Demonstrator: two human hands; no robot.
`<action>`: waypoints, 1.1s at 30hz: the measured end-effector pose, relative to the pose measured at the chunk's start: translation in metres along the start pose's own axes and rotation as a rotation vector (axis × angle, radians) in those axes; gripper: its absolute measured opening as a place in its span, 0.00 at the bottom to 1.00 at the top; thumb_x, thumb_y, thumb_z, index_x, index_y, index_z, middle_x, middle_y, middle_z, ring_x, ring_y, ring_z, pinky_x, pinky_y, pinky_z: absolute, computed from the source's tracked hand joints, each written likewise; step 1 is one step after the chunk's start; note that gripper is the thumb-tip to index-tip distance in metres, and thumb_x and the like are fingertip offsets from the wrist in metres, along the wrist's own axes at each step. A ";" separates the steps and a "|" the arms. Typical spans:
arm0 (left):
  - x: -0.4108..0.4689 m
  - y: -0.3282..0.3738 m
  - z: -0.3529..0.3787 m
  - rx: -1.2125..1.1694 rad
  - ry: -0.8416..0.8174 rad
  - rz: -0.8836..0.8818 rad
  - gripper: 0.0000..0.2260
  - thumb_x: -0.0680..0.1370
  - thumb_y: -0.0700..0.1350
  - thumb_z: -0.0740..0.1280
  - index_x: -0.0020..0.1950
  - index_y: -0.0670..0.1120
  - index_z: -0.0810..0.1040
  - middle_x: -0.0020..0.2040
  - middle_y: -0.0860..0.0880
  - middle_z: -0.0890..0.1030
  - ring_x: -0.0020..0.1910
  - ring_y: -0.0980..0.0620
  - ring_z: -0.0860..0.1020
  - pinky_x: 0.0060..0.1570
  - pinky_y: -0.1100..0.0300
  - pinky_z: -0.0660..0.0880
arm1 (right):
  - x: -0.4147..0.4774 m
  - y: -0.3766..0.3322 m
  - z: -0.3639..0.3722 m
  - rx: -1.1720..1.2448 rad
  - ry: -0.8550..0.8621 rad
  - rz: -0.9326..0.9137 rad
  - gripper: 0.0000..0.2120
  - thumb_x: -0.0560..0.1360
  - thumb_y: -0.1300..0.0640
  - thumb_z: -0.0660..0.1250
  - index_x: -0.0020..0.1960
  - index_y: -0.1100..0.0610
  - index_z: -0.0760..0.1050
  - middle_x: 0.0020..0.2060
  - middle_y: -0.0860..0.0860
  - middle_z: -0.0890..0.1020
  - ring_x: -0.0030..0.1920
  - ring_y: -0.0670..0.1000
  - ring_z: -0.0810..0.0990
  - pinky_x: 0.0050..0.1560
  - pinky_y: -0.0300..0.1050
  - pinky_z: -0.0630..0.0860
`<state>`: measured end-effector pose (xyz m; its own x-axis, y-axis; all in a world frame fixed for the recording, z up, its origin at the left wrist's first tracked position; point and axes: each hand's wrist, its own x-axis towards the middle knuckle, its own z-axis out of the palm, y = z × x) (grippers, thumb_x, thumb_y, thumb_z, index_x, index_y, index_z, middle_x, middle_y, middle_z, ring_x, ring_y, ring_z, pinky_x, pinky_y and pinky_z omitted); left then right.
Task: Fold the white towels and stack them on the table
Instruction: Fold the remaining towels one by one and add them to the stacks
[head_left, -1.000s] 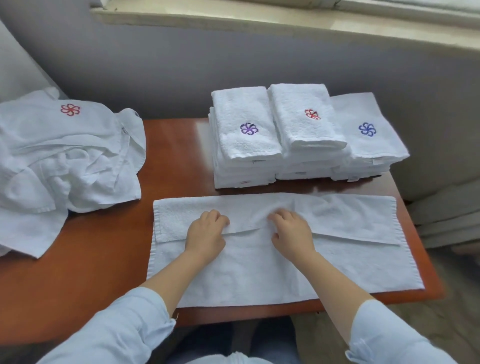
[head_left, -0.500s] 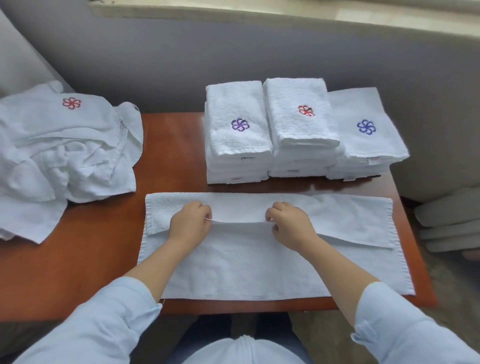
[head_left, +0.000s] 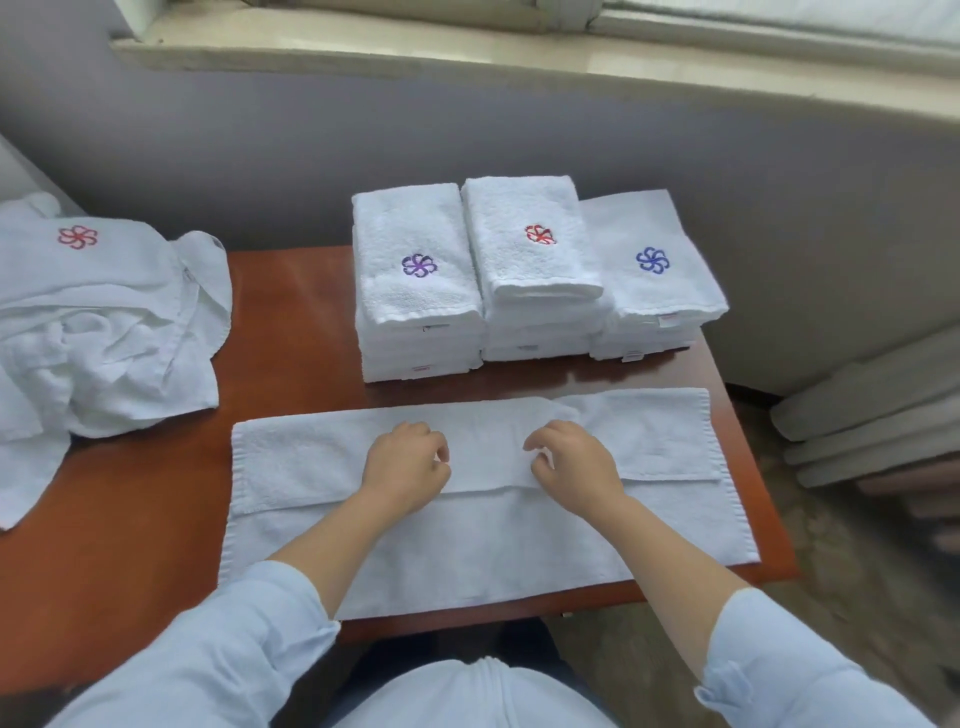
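The brown surface (head_left: 291, 332) carries everything, and both hands work over its near half. Under them a white towel (head_left: 467, 551) lies spread flat, its long side running left to right well past each hand. Its far strip is folded toward the person into a flap (head_left: 311, 462), whose free edge passes just below both wrists.

Well to the left of the left hand (head_left: 405, 465) a rumpled heap (head_left: 104, 332) of unfolded white towels hangs off the surface's edge, a red flower stitched on top.

Beyond the hands, just past the towel's far edge, three stacks of folded towels stand side by side, touching. The purple stack (head_left: 410, 291) is ahead of the left hand, the red stack (head_left: 530, 260) ahead of the gap between the hands, and the blue stack (head_left: 654, 280) ahead and right of the right hand (head_left: 574, 462).

Both hands rest on the flap, knuckles up, a short stretch of cloth between them. The fingers of each are curled inward with the thumb close to the fingertips. Whether they pinch the cloth or only lie on it I cannot tell, since the frame is soft there.

Light blue sleeves (head_left: 234, 639) cover both forearms short of the wrists.
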<state>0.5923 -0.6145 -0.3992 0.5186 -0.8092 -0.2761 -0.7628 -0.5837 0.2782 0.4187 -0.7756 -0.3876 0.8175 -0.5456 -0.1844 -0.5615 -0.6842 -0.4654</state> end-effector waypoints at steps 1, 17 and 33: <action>0.004 0.012 0.001 -0.030 -0.007 0.024 0.11 0.76 0.45 0.62 0.56 0.52 0.80 0.54 0.52 0.78 0.57 0.51 0.73 0.48 0.58 0.69 | -0.002 0.007 -0.004 -0.021 0.001 0.028 0.12 0.77 0.61 0.63 0.57 0.54 0.81 0.54 0.47 0.80 0.56 0.49 0.75 0.48 0.45 0.74; 0.071 0.134 0.022 -0.063 0.049 0.101 0.23 0.80 0.39 0.60 0.75 0.50 0.65 0.73 0.50 0.67 0.70 0.49 0.66 0.62 0.56 0.68 | 0.028 0.089 -0.041 -0.115 0.019 0.020 0.25 0.76 0.66 0.59 0.72 0.56 0.68 0.71 0.51 0.71 0.74 0.53 0.65 0.68 0.46 0.63; 0.108 0.139 0.035 0.196 0.116 -0.138 0.28 0.77 0.37 0.60 0.76 0.50 0.61 0.64 0.47 0.69 0.60 0.46 0.70 0.60 0.56 0.66 | 0.070 0.135 -0.062 -0.349 0.025 0.035 0.22 0.76 0.64 0.58 0.68 0.51 0.71 0.60 0.51 0.76 0.61 0.55 0.73 0.68 0.53 0.60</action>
<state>0.5291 -0.7804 -0.4227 0.6547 -0.7319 -0.1889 -0.7365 -0.6739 0.0586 0.3920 -0.9362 -0.4099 0.7958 -0.5807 -0.1716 -0.6028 -0.7865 -0.1339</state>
